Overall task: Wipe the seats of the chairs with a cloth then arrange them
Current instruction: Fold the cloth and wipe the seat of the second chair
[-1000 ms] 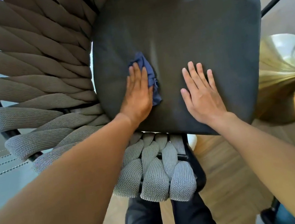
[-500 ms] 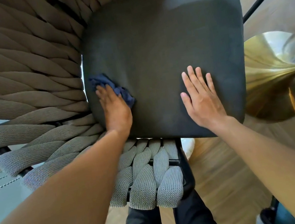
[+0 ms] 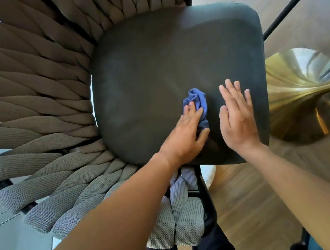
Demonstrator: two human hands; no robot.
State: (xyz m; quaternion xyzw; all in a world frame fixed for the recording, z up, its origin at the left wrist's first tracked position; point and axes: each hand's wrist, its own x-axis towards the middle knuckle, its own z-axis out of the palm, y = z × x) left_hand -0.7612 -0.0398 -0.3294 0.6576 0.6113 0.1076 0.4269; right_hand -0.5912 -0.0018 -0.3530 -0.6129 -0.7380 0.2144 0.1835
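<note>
Dark seat cushion [image 3: 171, 62]: flat left hand [image 3: 185, 136] presses bunched cloth [image 3: 196, 102], seemingly lengthwise away.

Seat: dark grey chair cushion [image 3: 159, 60], carrying everything here.
On it: crumpled blue cloth [image 3: 197, 99] under the left hand [image 3: 183, 137]; right hand [image 3: 237, 117] flat just beside.
Floor: pale wood [image 3: 248, 198], under the chair.

Left hand [image 3: 184, 138]: palm down, fingers extended and pressing flat on a bunched blue cloth [image 3: 196, 100] near the front edge of the seat cushion [image 3: 159, 60]. Right hand [image 3: 237, 117]: just beside it, palm down, fingers straight and slightly spread, flat on the cushion. Both forearms bare, reaching forward.
</note>
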